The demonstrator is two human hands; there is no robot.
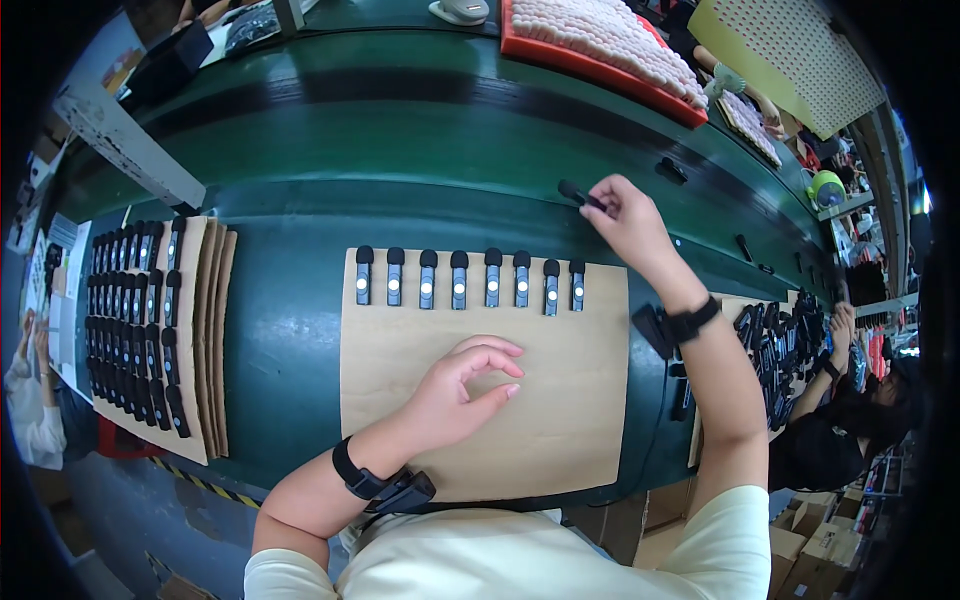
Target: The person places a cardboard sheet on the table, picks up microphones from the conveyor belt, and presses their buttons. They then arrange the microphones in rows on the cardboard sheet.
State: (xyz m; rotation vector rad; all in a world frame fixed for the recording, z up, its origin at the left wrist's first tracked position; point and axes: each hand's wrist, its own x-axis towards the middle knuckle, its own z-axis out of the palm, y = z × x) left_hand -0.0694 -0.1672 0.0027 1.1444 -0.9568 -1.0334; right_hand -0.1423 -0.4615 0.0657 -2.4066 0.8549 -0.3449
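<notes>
A row of several small black clip-on microphones (pixel 459 281) with foam tips and pale round dots lies along the far edge of a brown cardboard sheet (pixel 560 400). My left hand (pixel 460 390) hovers over the sheet, just nearer than the row. Its fingers are curved with the thumb apart, and nothing is in them. Up and to the right, my right hand (pixel 622 220) reaches beyond the sheet over the green surface. A similar black microphone (pixel 572 190) is pinched between its thumb and fingers, foam tip pointing left.
At left stands a stack of cardboard sheets (pixel 218 340) topped with rows of microphones (pixel 150 300). A pile of microphones (pixel 780 340) lies at right, beside a co-worker (pixel 840 430). A red tray (pixel 605 75) of pale pieces stands on the far side of the green conveyor belt (pixel 400 130).
</notes>
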